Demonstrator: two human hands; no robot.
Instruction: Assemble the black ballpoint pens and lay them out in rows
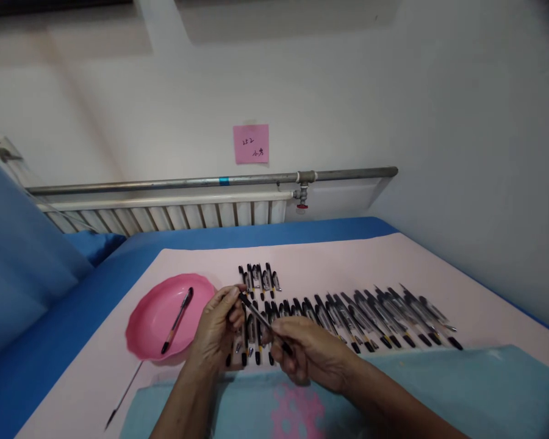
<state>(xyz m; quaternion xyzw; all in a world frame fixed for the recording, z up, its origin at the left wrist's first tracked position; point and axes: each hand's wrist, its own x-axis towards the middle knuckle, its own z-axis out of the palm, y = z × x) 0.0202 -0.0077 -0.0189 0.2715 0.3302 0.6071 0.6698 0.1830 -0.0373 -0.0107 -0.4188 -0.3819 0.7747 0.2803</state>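
Between my two hands is a slim pen (258, 316) with a dark barrel, tilted down toward the right. My left hand (220, 314) pinches its upper left end, where a black part shows. Lower down, my right hand (308, 349) has its fingers closed around the barrel near the other black end. Just behind and beneath them lie pens (336, 317) in a long row, caps and barrels side by side. A smaller group of pens (258, 279) sits further back. To the left, a pink plate (141, 314) with a wavy rim holds one pen (177, 321).
A thin pen refill (123, 395) lies left of the plate's front edge. Pale pink sheeting (338, 259) covers the blue surface (311, 228). A light blue cloth (439, 390) is at the front. Beyond stand a radiator (201, 214), a pipe and the wall.
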